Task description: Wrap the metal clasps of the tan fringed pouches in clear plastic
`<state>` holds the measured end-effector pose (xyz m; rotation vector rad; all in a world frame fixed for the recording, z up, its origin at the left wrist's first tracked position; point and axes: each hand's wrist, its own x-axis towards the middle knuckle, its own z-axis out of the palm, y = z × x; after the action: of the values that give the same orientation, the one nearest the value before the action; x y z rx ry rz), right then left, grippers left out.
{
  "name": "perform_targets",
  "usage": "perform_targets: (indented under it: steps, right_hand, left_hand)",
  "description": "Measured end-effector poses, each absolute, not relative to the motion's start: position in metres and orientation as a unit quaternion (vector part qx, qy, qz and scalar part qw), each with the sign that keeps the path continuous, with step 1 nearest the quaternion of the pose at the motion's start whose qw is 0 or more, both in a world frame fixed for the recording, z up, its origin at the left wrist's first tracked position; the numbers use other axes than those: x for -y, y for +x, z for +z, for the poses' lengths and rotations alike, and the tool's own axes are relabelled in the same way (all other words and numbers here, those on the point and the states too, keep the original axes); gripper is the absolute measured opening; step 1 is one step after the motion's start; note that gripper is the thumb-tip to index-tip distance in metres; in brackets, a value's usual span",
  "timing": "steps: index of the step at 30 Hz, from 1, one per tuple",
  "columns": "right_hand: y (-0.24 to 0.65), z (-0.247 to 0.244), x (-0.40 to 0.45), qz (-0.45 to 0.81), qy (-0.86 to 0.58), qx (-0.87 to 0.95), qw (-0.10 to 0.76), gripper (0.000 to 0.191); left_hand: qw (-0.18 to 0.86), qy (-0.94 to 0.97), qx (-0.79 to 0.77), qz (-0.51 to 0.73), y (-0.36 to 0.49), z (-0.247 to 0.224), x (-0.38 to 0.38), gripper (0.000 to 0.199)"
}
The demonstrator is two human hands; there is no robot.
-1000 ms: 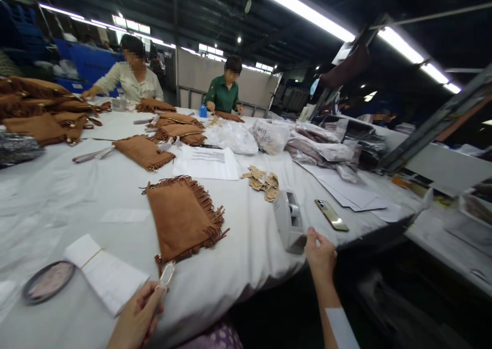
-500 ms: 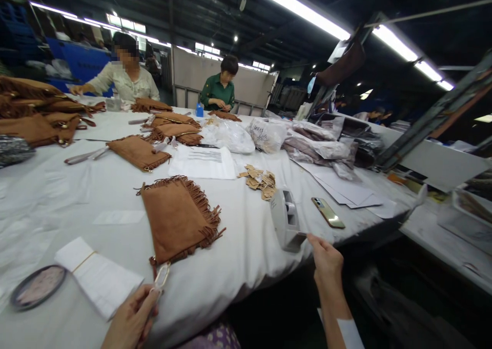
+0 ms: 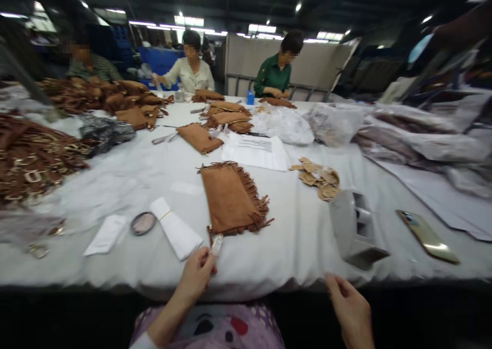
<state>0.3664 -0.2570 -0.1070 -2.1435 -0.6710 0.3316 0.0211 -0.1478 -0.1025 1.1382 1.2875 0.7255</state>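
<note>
A brown fringed pouch (image 3: 232,198) lies flat on the white-covered table near me. At its lower left corner my left hand (image 3: 200,269) pinches a small pale clasp (image 3: 217,245) joined to the pouch by a short brown strap. My right hand (image 3: 348,303) is at the table's front edge, below the grey tape dispenser (image 3: 357,231) and apart from it. Its thumb and forefinger are close together; whether something small is between them is too blurred to make out. Several tan tags (image 3: 317,177) lie in a pile behind the dispenser.
A phone (image 3: 428,236) lies at the right. Folded white sheets (image 3: 177,228) and a round dark-rimmed dish (image 3: 143,223) are at the left. Brown straps with rings (image 3: 34,159) heap at the far left. Plastic-wrapped goods (image 3: 415,134) sit back right. Three people work across the table.
The view has swung left, bringing in the strap heap and a third person. My right hand has come away from the tape dispenser. My left hand still holds the clasp.
</note>
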Motion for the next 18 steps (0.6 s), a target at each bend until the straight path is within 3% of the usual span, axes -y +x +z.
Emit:
perform_targets:
  steps: [4, 7, 11, 18]
  right_hand:
    - [0.269, -0.087, 0.211, 0.393, -0.701, 0.404, 0.436, 0.039]
    - [0.209, -0.066, 0.179, 0.486, -0.604, 0.486, 0.404, 0.034]
    - [0.173, -0.063, 0.153, 0.518, -0.557, 0.531, 0.373, 0.033]
    - [0.163, -0.085, 0.136, 0.478, -0.594, 0.552, 0.338, 0.027]
  left_hand:
    - [0.503, 0.573, -0.567, 0.311, 0.020, -0.103, 0.145, 0.032]
    - [0.461, 0.607, -0.569, 0.310, 0.020, -0.103, 0.147, 0.028]
    - [0.449, 0.614, -0.563, 0.323, 0.020, -0.104, 0.149, 0.024]
    - [0.430, 0.625, -0.568, 0.319, 0.019, -0.105, 0.148, 0.022]
